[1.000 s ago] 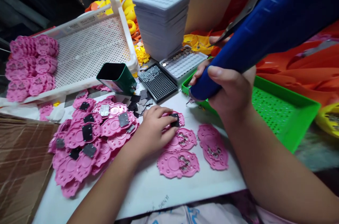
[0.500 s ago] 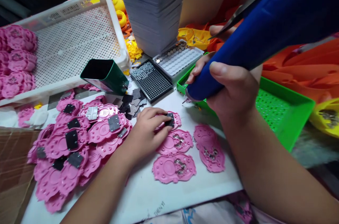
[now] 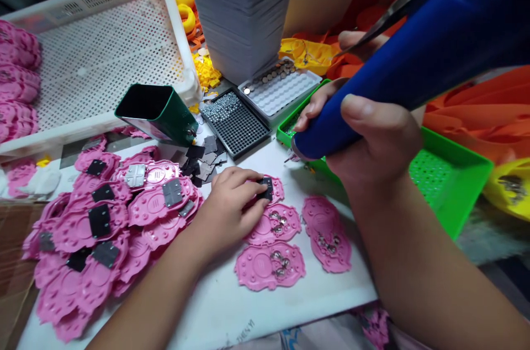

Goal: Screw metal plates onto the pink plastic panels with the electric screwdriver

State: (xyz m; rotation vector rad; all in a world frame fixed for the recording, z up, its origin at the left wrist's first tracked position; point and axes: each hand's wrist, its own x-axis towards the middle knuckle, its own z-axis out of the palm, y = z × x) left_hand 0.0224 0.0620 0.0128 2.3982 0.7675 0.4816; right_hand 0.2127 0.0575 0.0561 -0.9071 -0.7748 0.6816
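Head view: a pink plate [image 3: 279, 188] with a black cover [image 3: 266, 190] lies on the tabletop [image 3: 219, 306] under the left hand [image 3: 232, 209]; whether that hand grips or merely touches, I cannot tell. Right hand [image 3: 375, 143] closed around a blue tool [image 3: 397, 68], tip near green tray [image 3: 464, 179].

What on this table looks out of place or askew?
One pink piece lies turned lengthwise, while the pink pieces beside it, near the left hand, lie crosswise. Thin black and grey plates lie scattered beside the black tray, not stacked. I see no clear damage.
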